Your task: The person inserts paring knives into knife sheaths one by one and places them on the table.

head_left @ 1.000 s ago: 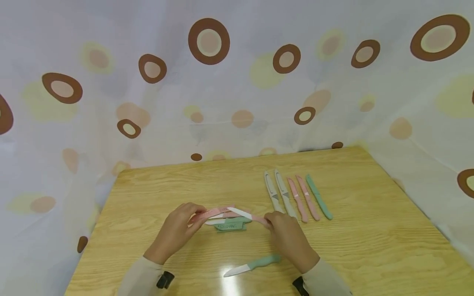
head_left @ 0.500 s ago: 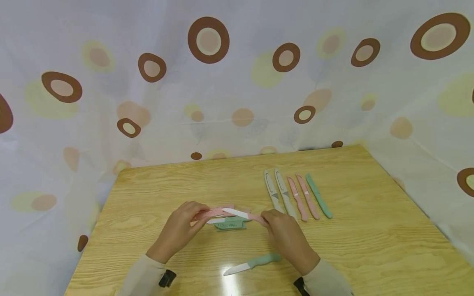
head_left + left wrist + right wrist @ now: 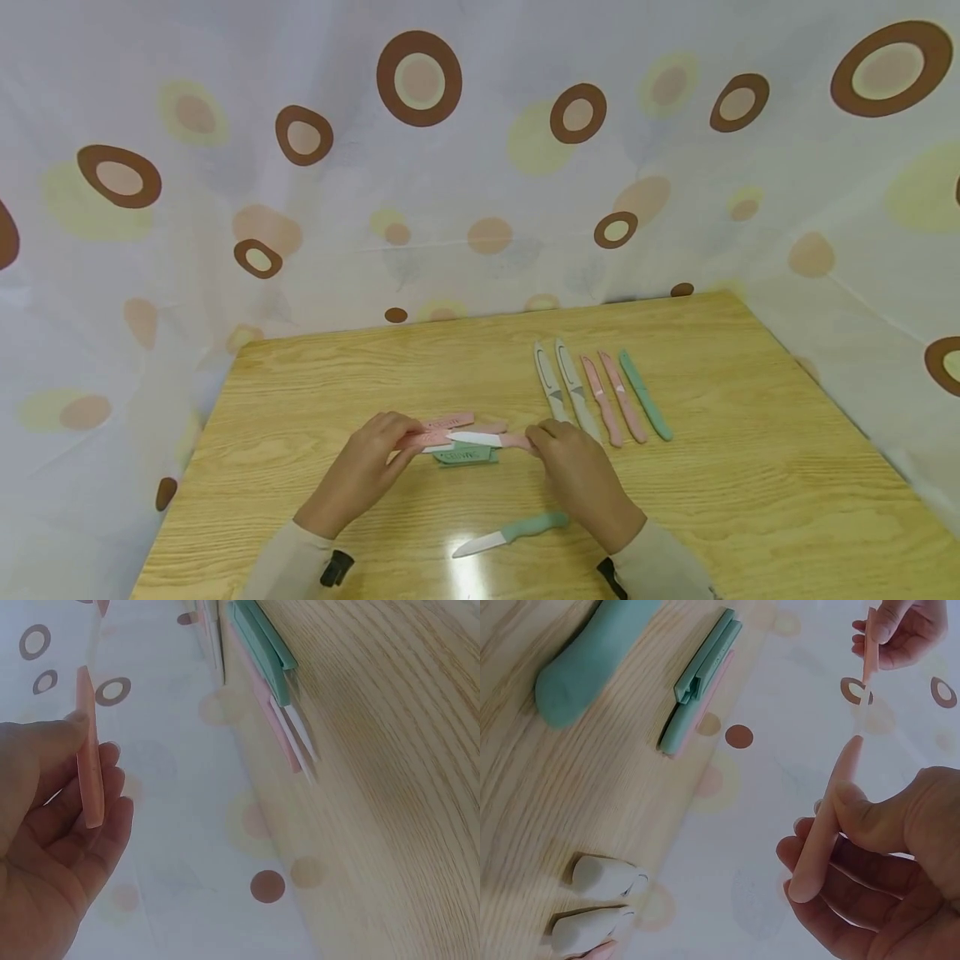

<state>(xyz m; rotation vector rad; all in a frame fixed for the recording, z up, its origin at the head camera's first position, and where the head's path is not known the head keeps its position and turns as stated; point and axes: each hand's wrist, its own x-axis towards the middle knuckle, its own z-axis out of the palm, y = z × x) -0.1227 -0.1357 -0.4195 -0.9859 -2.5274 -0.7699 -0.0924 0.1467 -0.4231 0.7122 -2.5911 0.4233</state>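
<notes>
In the head view my left hand point(image 3: 365, 467) pinches a pink knife sheath point(image 3: 91, 765) between thumb and fingers, above the table. Opposite it, my right hand point(image 3: 577, 479) grips the pink handle point(image 3: 826, 825) of a paring knife with a white blade point(image 3: 477, 438). The blade points left, its tip at the sheath's near end; whether it is inside I cannot tell. Below them lie green sheaths point(image 3: 467, 454), another pink sheath point(image 3: 452, 420) and a pink-handled knife point(image 3: 491, 427), partly covered. A bare green-handled knife point(image 3: 534, 526) lies nearer to me.
At the right rear, sheathed knives lie in a row: two whitish knives point(image 3: 573, 385), two pink knives point(image 3: 621, 396) and a green knife point(image 3: 647, 396). The wooden table point(image 3: 750, 467) ends at a patterned cloth point(image 3: 487, 192) behind it.
The pink knife has come down to nearly level and shifted slightly left with my right hand. The sheath in my left hand has lowered a little, uncovering the pink sheath behind.
</notes>
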